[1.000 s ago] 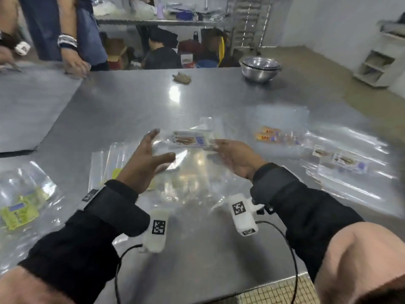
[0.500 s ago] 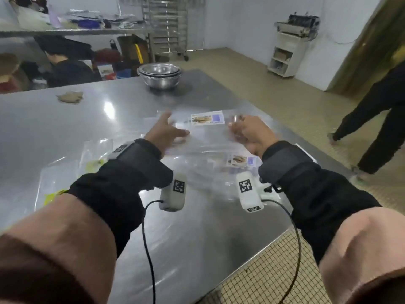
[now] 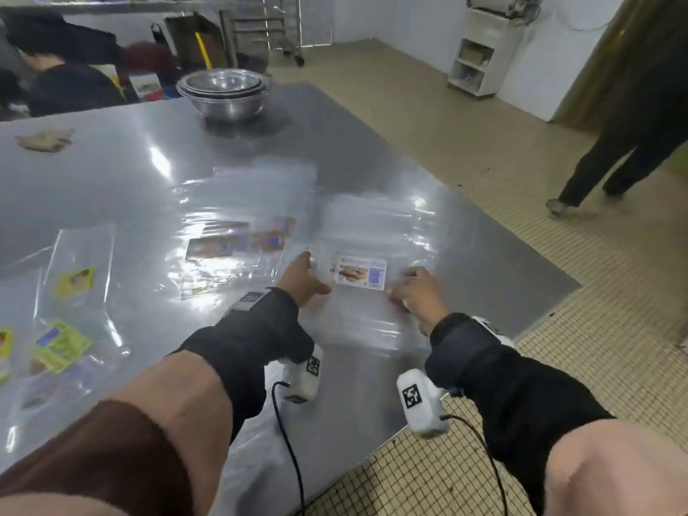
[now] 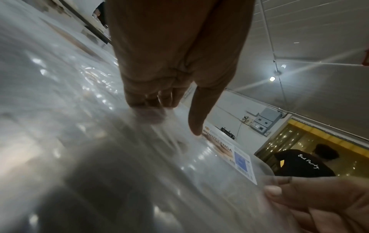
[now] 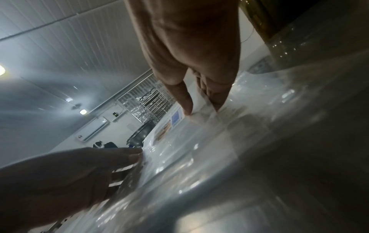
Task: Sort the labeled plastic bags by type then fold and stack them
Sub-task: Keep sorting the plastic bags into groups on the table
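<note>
Two hands flank one clear plastic bag (image 3: 372, 322) lying flat near the right front corner of the steel table (image 3: 111, 173), its white label (image 3: 359, 272) with a blue barcode panel facing up. Left hand (image 3: 303, 279): fingers extended and resting on the film just left of the label, thumb spread toward the wearer; the left wrist view shows the index fingertip touching the label's near edge. Right hand (image 3: 417, 294): fingers bent down onto the film just right of the label; the right wrist view shows thumb and fingertips pressed on the bag, but whether they pinch a fold of it cannot be told. Judged handling: the film is very light, limp and slippery on polished steel, prone to sliding and trapping air, so it is best pinned flat with the fingertips and taken by opposite edges or corners when folding. Similar bags with brown-and-blue labels (image 3: 217, 245) lie just to the left, overlapping; yellow-green labelled bags (image 3: 61, 346) lie well apart at the left edge. Stacked metal bowls (image 3: 223, 92) stand at the far side.
</note>
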`<state>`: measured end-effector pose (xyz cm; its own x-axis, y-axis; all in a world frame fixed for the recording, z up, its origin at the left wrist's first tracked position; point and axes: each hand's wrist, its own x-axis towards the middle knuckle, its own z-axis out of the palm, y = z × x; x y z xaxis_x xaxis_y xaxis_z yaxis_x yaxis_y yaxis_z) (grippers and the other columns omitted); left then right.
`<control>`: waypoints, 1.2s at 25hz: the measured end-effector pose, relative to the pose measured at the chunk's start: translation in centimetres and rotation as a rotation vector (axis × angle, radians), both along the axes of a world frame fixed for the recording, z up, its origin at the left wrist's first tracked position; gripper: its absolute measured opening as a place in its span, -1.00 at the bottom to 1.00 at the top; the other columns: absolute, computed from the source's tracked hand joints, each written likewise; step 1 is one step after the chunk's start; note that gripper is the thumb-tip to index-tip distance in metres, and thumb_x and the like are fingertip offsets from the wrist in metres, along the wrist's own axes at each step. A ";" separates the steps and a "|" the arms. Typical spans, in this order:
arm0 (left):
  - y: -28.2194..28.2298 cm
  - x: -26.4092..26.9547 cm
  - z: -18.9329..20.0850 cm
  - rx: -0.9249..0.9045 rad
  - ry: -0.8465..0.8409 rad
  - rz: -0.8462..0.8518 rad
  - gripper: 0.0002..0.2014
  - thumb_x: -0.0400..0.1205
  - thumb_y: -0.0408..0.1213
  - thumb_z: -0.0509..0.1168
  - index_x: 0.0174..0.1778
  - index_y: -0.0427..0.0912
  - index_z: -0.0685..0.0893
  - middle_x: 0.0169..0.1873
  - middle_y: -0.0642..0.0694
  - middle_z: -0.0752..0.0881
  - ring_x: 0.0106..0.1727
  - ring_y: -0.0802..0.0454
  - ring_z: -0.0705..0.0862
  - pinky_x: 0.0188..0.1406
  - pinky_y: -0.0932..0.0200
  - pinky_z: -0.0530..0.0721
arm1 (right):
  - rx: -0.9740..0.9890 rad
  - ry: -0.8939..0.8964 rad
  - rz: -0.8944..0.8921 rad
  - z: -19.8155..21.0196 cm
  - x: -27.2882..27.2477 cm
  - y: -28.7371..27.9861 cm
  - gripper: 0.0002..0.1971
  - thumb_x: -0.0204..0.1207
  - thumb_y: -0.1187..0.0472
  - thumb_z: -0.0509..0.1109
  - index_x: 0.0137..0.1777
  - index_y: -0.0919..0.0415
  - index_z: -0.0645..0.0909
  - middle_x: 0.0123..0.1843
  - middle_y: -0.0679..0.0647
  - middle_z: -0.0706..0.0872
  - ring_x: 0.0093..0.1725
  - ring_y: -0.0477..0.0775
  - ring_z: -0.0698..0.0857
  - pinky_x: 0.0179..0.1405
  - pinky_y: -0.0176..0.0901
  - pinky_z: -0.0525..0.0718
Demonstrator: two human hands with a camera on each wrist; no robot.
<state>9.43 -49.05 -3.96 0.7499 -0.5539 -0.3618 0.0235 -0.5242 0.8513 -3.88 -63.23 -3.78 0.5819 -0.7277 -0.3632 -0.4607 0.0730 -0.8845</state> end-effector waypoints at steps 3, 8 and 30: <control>-0.4 0.0 0.1 0.050 -0.052 -0.032 -0.20 0.51 -0.52 0.41 0.62 -0.34 0.13 0.55 -0.29 0.33 0.54 -0.19 0.35 0.50 0.00 0.33 | -0.045 0.003 -0.003 -0.1 0.2 -0.1 -0.49 0.42 0.56 0.34 0.37 0.38 0.35 -0.05 0.14 0.53 -0.23 0.00 0.51 -0.34 -0.20 0.51; 1.0 -1.0 0.9 0.063 -0.105 -0.075 -0.27 0.59 -0.32 0.38 0.63 -0.28 0.16 0.58 -0.23 0.29 0.56 -0.15 0.32 0.47 0.09 0.29 | -0.164 0.071 0.050 0.8 0.2 0.8 -0.16 0.40 0.46 0.48 0.60 0.33 0.08 0.50 0.27 0.32 0.44 0.23 0.41 0.20 -0.15 0.50; 42.9 -4.7 1.0 0.059 -0.253 0.562 -0.30 0.47 -0.15 0.44 0.53 -0.19 0.38 0.47 -0.10 0.48 0.45 -0.05 0.46 0.40 0.08 0.41 | -0.415 0.013 1.131 2.2 7.6 36.2 -0.34 0.49 0.20 0.45 0.54 0.22 0.27 0.54 0.09 0.37 0.51 0.08 0.37 0.31 -0.26 0.33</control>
